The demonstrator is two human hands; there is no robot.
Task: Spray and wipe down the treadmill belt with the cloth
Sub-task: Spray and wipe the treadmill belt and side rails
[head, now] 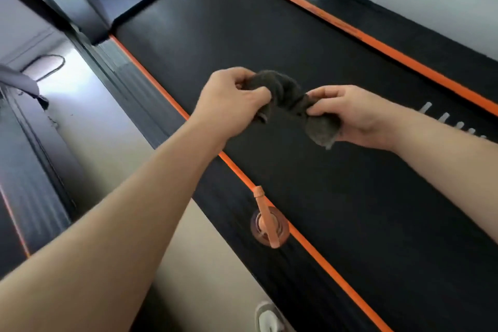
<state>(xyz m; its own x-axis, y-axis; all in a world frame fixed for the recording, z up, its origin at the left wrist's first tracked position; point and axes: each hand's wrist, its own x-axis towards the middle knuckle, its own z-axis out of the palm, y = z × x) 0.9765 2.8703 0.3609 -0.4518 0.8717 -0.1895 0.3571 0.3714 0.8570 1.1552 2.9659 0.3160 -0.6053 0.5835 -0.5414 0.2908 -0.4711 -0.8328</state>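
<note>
A dark grey cloth [289,94], twisted into a rope, hangs in the air above the black treadmill belt [242,35]. My left hand [231,100] grips its left end and my right hand [350,116] grips its right end, where a bunched lump of cloth sticks out below the fingers. An orange-topped spray bottle [268,219], seen from above, stands on the treadmill's left side rail by the orange stripe, nearer to me than both hands.
Orange stripes [363,35] border the belt on both sides, with black side rails [129,83] outside them. Light floor [89,105] lies left of the treadmill. Another dark machine [24,170] stands at far left. A white object [266,318] sits at the bottom edge.
</note>
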